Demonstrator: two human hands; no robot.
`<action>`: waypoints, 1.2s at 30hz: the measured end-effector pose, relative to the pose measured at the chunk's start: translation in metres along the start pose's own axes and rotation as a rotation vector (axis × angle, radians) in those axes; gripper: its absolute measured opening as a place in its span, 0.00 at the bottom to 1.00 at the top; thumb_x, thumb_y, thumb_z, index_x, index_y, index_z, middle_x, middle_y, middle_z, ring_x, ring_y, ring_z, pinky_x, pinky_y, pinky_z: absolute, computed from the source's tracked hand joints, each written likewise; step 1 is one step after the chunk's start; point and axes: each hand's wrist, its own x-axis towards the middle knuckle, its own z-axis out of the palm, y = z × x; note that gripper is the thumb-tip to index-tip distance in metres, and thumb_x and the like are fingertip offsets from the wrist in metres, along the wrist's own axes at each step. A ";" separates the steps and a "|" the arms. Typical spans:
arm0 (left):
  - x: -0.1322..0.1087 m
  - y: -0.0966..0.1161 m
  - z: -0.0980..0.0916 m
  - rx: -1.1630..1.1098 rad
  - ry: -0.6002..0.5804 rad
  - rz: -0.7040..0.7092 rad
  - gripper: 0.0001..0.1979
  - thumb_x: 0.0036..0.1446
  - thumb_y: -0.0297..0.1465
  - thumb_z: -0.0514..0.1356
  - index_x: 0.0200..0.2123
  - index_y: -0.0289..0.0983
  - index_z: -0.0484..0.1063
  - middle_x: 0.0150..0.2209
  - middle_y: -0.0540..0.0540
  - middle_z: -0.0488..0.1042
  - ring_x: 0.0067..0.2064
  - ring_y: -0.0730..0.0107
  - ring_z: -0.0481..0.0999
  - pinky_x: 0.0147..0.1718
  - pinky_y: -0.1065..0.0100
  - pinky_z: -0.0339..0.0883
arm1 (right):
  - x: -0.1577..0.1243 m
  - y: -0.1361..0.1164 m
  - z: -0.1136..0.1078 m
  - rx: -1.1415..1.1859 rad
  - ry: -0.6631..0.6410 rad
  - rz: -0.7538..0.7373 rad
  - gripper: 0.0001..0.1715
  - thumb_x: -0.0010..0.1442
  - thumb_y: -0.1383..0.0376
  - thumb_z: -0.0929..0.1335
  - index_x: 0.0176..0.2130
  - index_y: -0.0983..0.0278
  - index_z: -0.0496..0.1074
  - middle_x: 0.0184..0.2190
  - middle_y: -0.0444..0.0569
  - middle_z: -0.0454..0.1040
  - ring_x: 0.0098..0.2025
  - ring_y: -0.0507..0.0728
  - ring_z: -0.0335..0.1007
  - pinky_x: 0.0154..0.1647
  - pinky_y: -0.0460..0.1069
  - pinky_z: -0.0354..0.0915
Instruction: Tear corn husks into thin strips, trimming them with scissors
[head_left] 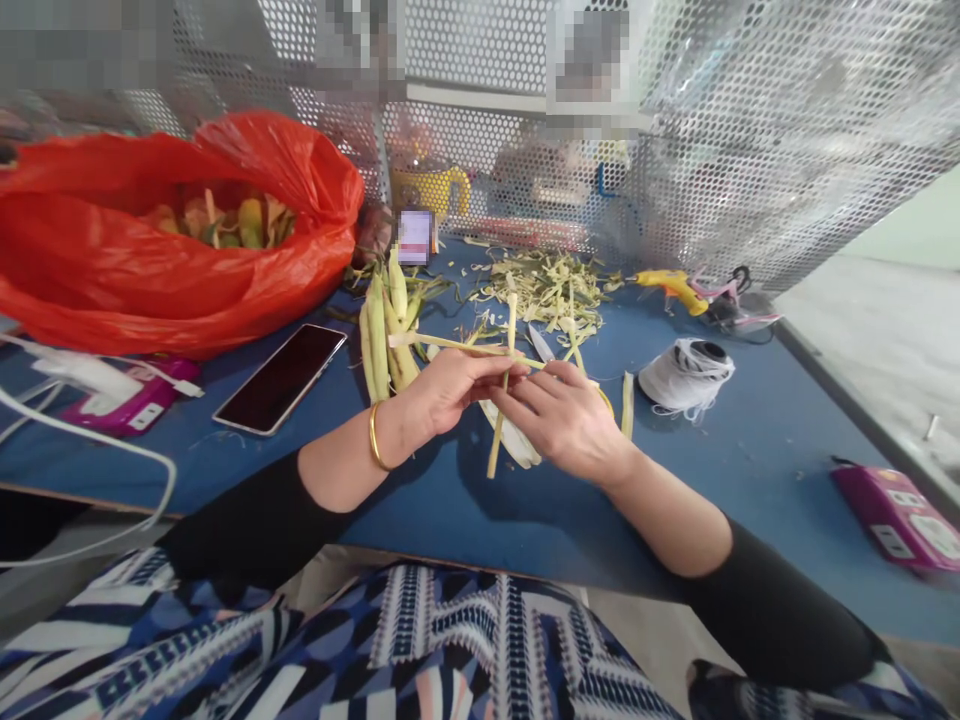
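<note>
Over the middle of the table, two pale yellow-green plant strips cross each other between my hands. One strip (494, 452) runs upright; the other strip (442, 342) lies crosswise, reaching left. My left hand (450, 385) pinches them near the crossing, its thumb and fingers pressed together. Close against it, my right hand (570, 415) has its fingers curled on the strips from the right. Beneath the hands lies a wide pale husk-like piece (521, 440). A pointed metal blade (540, 343) shows just behind my right hand, which hides the rest of that tool.
Left stand a red plastic bag (172, 290), a phone (281, 380) and a purple power strip (154, 395). Long green husks (376, 345) and shredded scraps (551, 290) lie behind. Rightward are a yellow glue gun (675, 290), white thread (684, 380) and another power strip (900, 515). A perforated panel (480, 60) closes the back.
</note>
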 end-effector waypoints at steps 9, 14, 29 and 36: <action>0.002 -0.003 0.002 0.039 0.125 0.130 0.03 0.46 0.26 0.67 0.27 0.32 0.77 0.28 0.46 0.79 0.30 0.74 0.76 0.33 0.72 0.69 | 0.000 -0.005 0.007 0.648 0.031 0.382 0.14 0.67 0.65 0.60 0.40 0.62 0.74 0.33 0.50 0.77 0.36 0.55 0.72 0.42 0.52 0.63; -0.002 0.002 0.004 0.086 0.217 0.238 0.09 0.49 0.28 0.67 0.36 0.34 0.77 0.34 0.45 0.81 0.29 0.74 0.77 0.26 0.75 0.68 | 0.004 -0.004 0.012 1.575 0.096 1.220 0.20 0.56 0.51 0.69 0.39 0.64 0.74 0.29 0.47 0.77 0.27 0.51 0.71 0.30 0.47 0.67; 0.000 0.002 -0.001 0.061 -0.314 -0.087 0.12 0.50 0.26 0.62 0.40 0.34 0.78 0.37 0.38 0.81 0.37 0.60 0.81 0.31 0.68 0.72 | 0.003 0.012 0.007 1.710 0.468 1.408 0.16 0.42 0.59 0.76 0.22 0.63 0.67 0.19 0.40 0.65 0.21 0.48 0.59 0.23 0.45 0.59; -0.006 -0.006 0.007 0.268 -0.063 -0.007 0.09 0.50 0.32 0.67 0.33 0.32 0.76 0.34 0.42 0.80 0.22 0.76 0.75 0.16 0.77 0.58 | 0.011 -0.002 0.006 1.554 0.408 1.297 0.15 0.44 0.58 0.74 0.21 0.63 0.68 0.16 0.39 0.65 0.21 0.48 0.57 0.26 0.46 0.59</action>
